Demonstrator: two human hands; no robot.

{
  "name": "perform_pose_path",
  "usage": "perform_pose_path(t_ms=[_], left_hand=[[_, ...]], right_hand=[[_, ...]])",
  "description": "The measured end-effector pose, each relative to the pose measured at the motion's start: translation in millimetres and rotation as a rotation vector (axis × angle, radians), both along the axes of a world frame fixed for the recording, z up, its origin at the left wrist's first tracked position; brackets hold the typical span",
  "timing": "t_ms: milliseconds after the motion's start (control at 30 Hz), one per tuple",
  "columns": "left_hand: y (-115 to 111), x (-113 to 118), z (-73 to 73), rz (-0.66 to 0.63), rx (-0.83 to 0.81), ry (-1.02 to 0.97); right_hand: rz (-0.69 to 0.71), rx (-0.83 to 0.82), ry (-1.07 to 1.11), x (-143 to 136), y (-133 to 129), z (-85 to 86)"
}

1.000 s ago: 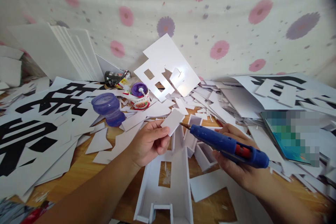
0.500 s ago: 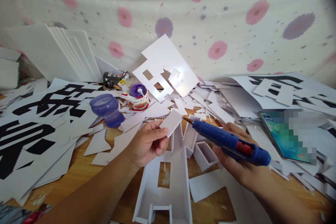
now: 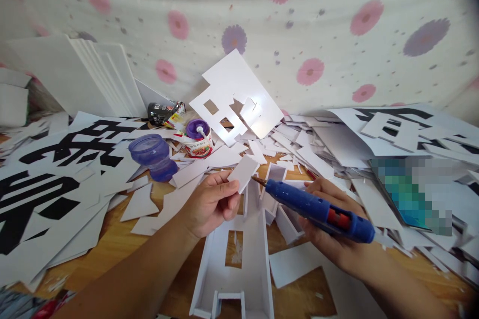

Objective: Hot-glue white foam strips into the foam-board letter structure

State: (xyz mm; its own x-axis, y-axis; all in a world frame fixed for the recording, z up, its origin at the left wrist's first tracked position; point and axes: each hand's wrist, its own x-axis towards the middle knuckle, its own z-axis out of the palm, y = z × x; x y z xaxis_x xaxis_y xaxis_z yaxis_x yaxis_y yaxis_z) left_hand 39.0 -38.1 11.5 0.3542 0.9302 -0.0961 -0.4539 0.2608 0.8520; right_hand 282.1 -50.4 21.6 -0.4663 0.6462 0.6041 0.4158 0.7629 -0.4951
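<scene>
Between the thumb and fingers of my left hand (image 3: 217, 202) is a small white rectangular piece (image 3: 244, 173), tilted upward. My right hand (image 3: 333, 219) is wrapped round a blue glue gun (image 3: 318, 209) with a red part in its side. The gun's metal tip is at the right edge of the white piece; whether they touch is hard to tell. Below my hands lies a long white walled frame (image 3: 258, 259) with a rectangular opening. Smaller white box-like pieces (image 3: 288, 222) sit to its right, partly behind the gun and my right hand.
A purple cup (image 3: 151, 157) and a paper bowl (image 3: 198, 147) with a purple container stand left of centre. A cut-out white board (image 3: 239, 79) leans at the back. Black-patterned sheets (image 3: 41, 194) are at the left, a phone (image 3: 404, 199) at the right, with white scraps around.
My right hand and the glue gun have moved left and slightly down, bringing the tip from the piece's upper corner to lower along its right edge. My left hand has hardly moved.
</scene>
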Motion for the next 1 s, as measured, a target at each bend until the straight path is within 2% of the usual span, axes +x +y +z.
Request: perform_pose_path(t_ms=[233,400,567,767,1000], left_hand=[[-1,2,-0.4,0.033,-0.008,0.03],[-1,3,-0.2,0.047,-0.028,0.035],[-1,3,-0.8,0.035,-0.027,0.023],[-2,4,-0.9,0.032,-0.014,0.013],[-2,4,-1.5,0.013,0.002,0.005]], right_hand=[[0.046,-0.096,-0.011,4,0,-10.1],[0.053,-0.074,-0.076,8,2,-18.7],[0.043,-0.094,-0.071,6,1,-13.8],[0.024,-0.041,-0.043,3,-1,-5.6],[-0.009,-0.007,-0.023,4,1,-4.0]])
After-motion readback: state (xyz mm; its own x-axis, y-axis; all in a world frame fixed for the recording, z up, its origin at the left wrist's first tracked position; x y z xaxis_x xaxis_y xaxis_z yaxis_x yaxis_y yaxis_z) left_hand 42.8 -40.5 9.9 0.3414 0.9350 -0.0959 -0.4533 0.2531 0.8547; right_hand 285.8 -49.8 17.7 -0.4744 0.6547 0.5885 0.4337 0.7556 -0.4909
